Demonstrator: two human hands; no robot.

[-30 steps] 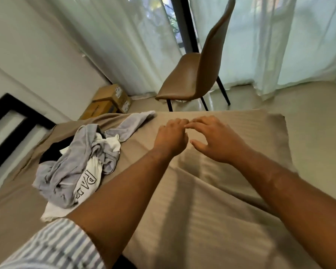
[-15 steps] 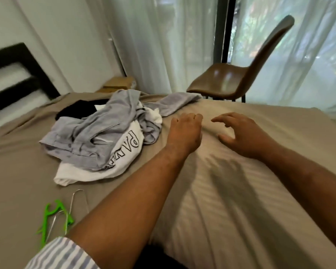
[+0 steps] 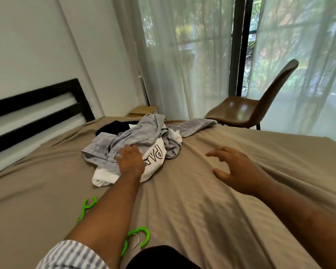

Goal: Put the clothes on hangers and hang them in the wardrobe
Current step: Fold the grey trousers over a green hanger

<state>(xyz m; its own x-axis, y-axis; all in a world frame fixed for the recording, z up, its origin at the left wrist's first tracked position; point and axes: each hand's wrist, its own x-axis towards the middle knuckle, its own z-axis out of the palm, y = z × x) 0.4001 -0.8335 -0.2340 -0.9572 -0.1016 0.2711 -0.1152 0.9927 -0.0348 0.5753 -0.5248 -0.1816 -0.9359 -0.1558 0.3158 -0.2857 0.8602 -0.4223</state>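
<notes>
A heap of clothes lies on the bed: a light grey-blue denim garment point(image 3: 132, 140) on top, a white T-shirt with black letters point(image 3: 155, 162) under it, and something black point(image 3: 114, 127) at the back. My left hand point(image 3: 131, 162) rests on the heap's near edge, fingers spread over the denim and the white shirt. My right hand point(image 3: 235, 167) hovers over the bare sheet to the right, fingers spread and holding nothing. Green plastic hangers point(image 3: 138, 237) lie near the bed's front edge, partly hidden under my left forearm.
The bed has a tan sheet point(image 3: 202, 200) and a black slatted headboard point(image 3: 37, 105) at the left. A brown chair point(image 3: 246, 111) stands beyond the bed by the sheer curtains point(image 3: 182, 55). A cardboard box point(image 3: 144, 110) sits on the floor behind the heap.
My left hand has moved left onto the clothes heap. My right hand has opened and stayed over the sheet. The view has swung left and up, showing more hangers.
</notes>
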